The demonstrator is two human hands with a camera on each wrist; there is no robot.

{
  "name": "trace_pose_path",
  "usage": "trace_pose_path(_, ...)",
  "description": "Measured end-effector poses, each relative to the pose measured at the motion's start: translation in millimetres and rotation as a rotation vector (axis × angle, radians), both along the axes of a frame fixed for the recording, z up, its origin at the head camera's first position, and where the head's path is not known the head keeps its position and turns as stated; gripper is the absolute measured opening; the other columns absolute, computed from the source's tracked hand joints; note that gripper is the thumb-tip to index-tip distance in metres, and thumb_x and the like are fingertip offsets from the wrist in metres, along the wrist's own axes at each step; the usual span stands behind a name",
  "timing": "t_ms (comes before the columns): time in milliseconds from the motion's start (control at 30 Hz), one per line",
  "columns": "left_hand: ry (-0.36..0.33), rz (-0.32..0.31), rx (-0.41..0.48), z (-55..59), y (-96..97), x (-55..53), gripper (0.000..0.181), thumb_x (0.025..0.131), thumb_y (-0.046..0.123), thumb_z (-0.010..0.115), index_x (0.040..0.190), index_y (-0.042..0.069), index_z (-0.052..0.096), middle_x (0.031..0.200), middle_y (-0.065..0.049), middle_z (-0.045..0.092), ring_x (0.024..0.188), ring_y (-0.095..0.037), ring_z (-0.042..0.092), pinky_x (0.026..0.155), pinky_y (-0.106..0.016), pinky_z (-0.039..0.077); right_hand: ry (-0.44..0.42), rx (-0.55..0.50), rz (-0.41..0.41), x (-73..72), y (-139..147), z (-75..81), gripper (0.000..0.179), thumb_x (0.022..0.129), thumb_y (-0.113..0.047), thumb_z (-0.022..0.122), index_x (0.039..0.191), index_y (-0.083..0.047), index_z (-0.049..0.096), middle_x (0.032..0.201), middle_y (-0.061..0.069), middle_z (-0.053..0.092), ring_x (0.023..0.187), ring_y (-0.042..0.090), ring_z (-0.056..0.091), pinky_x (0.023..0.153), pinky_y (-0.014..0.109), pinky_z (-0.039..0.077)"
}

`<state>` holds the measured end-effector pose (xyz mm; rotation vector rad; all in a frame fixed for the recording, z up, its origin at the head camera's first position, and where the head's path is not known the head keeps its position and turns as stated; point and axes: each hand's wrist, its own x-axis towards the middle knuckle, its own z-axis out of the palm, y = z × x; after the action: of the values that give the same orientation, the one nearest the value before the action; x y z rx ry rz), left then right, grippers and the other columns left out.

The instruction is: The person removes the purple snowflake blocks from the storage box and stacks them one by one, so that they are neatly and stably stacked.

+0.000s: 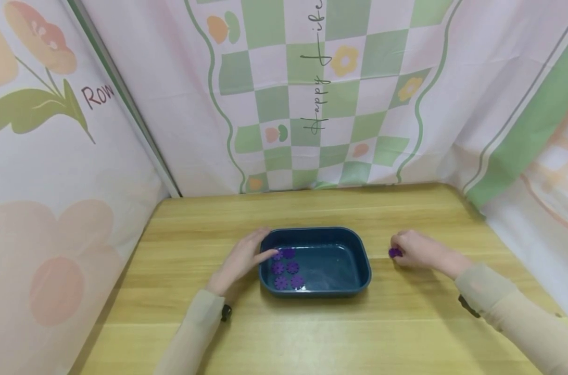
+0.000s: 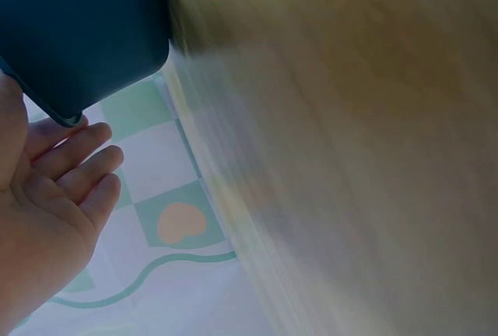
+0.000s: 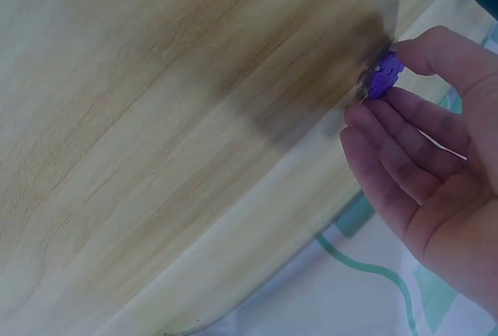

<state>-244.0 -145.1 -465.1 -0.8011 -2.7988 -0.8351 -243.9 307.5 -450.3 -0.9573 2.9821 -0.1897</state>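
- We see the left hand (image 1: 240,261) resting on the left rim of a dark blue, rounded rectangular box (image 1: 315,291) with a glossy inside; its grip is loosely open, the thumb reaching over the rim and the other fingers near the far left corner.
- To the right of the box, well apart from it, we see the right hand (image 1: 418,251) low over the desk; its grip is closed, thumb and fingertips pinching a small purple notched disc (image 3: 385,75).
- We cannot tell whether that disc touches the desk.
- Inside the box, along its left side, we count six flat purple snowflake-shaped pieces (image 1: 292,267) in two columns of three, the farthest partly under the left thumb.
- The box stands on a pale wood-grain desk (image 1: 321,338).
- We see beige sleeves (image 1: 510,307) on both arms.
- Behind the desk hangs a green-and-white checked cloth (image 1: 307,104) with sideways lettering, flowers and fruit shapes.
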Motion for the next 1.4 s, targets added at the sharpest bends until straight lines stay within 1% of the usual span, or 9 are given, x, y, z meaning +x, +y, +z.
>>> trace_pose_path(200,-0.011,0.005,-0.009,1.0,0.6,-0.6,0.068,0.093,0.040,0.068,0.145,0.001,0.048,0.149,-0.020,0.050,0.141,-0.036,0.045,0.119,-0.048,0.037,0.004,0.015,-0.009,1.6,-1.7,1.3,0.013,0.078,-0.011,0.077,0.084,-0.006,0.067,0.075,0.001,0.059,0.062,0.004,0.050,0.053,0.016,0.045)
trace_pose_path(433,-0.022,0.002,0.003,2.1,1.8,-2.7,0.067,0.093,0.036,0.069,0.145,0.000,0.047,0.149,-0.021,0.049,0.142,-0.037,0.044,0.120,-0.049,0.036,0.024,0.020,-0.010,2.1,-1.7,0.6,0.014,0.077,-0.011,0.078,0.085,-0.006,0.067,0.077,0.002,0.060,0.063,0.004,0.051,0.053,0.017,0.046)
trace_pose_path(600,-0.016,0.002,-0.015,2.9,1.2,-3.2,0.068,0.093,0.040,0.067,0.145,0.001,0.047,0.150,-0.020,0.049,0.142,-0.035,0.044,0.120,-0.047,0.036,0.035,0.014,-0.007,1.4,-0.6,-0.8,0.014,0.077,-0.011,0.078,0.085,-0.006,0.068,0.077,0.002,0.061,0.064,0.004,0.052,0.054,0.017,0.048)
trace_pose_path(733,-0.008,-0.001,-0.013,3.6,0.7,-2.6,0.069,0.093,0.042,0.066,0.145,0.001,0.047,0.149,-0.020,0.049,0.142,-0.035,0.045,0.120,-0.048,0.037,0.044,0.005,0.000,1.7,0.1,-1.1,0.014,0.077,-0.011,0.079,0.086,-0.005,0.069,0.079,0.003,0.062,0.064,0.005,0.055,0.055,0.018,0.051)
trace_pose_path(933,-0.011,0.002,-0.016,4.5,0.2,-1.7,0.069,0.093,0.043,0.066,0.145,0.001,0.047,0.150,-0.020,0.049,0.142,-0.035,0.044,0.120,-0.047,0.037,0.048,0.003,-0.004,2.5,0.5,-0.9,0.017,0.077,-0.010,0.080,0.089,-0.004,0.070,0.082,0.005,0.065,0.067,0.009,0.060,0.059,0.023,0.057)
trace_pose_path(1200,0.006,0.008,-0.035,2.2,1.2,-2.3,0.069,0.093,0.042,0.067,0.144,0.001,0.048,0.148,-0.021,0.050,0.141,-0.035,0.046,0.119,-0.048,0.038,0.040,0.007,-0.018,3.8,-0.2,-1.1,0.017,0.078,-0.008,0.080,0.091,-0.003,0.071,0.083,0.006,0.065,0.068,0.011,0.062,0.059,0.025,0.059)
trace_pose_path(1400,0.057,0.009,-0.080,3.4,2.3,0.2,0.068,0.091,0.040,0.069,0.143,0.000,0.050,0.147,-0.021,0.051,0.139,-0.036,0.047,0.117,-0.049,0.041,0.049,0.002,-0.016,5.3,-0.3,-2.5,0.016,0.077,-0.008,0.080,0.090,-0.003,0.071,0.082,0.006,0.065,0.068,0.012,0.062,0.060,0.025,0.059)
